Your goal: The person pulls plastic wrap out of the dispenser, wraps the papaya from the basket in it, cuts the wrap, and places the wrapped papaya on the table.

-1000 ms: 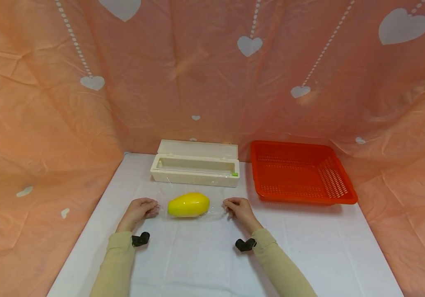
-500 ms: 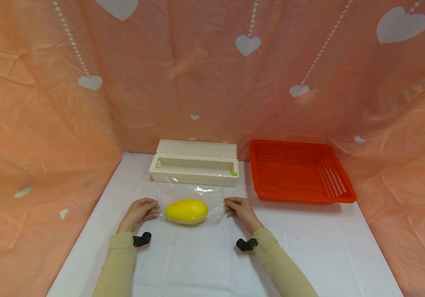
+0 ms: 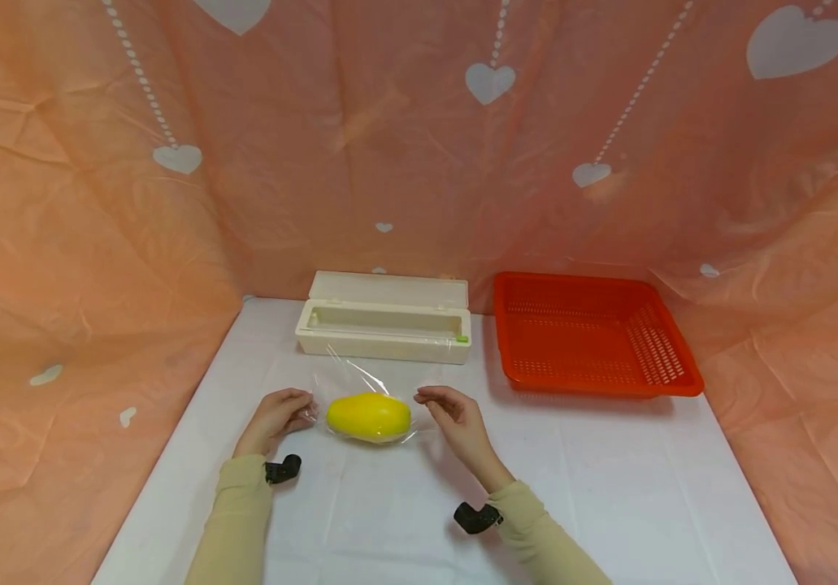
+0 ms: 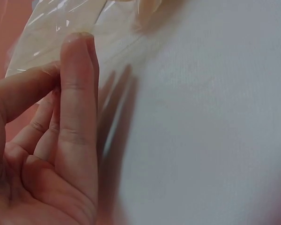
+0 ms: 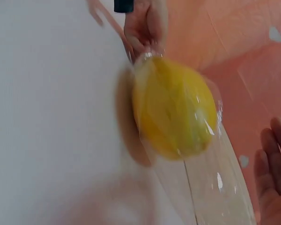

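Yellow fruit [image 3: 369, 418], papaya-looking, is in clear plastic film [image 3: 367, 377] in the middle of the white table [image 3: 645, 471], between the two hands and on the near side of the long cream box [image 3: 385, 349]. Can't tell if its underside is fully down on the cloth.

Progress-wise I'd call it partway, wrapping underway but not finished. Done: the film is on the fruit, with shine running across the skin in the right wrist view. Not done, as far as I can see: edges stick out loose at both ends, plus a flap standing up toward the box, so nothing looks tucked or sealed.

Left hand [image 3: 275, 418] has thumb and fingertips pinching its end of the film, bunched a bit. Right hand [image 3: 464, 426] is by the other end with fingers fairly straight and spread from the thumb; its wrist cam shows nothing in the fingers, though whether a fingertip brushes the film I can't tell.

Box lid [image 3: 389, 289] is up, so closing that isn't done either. Red basket [image 3: 594, 383] sits off to the right, well apart from the fruit.
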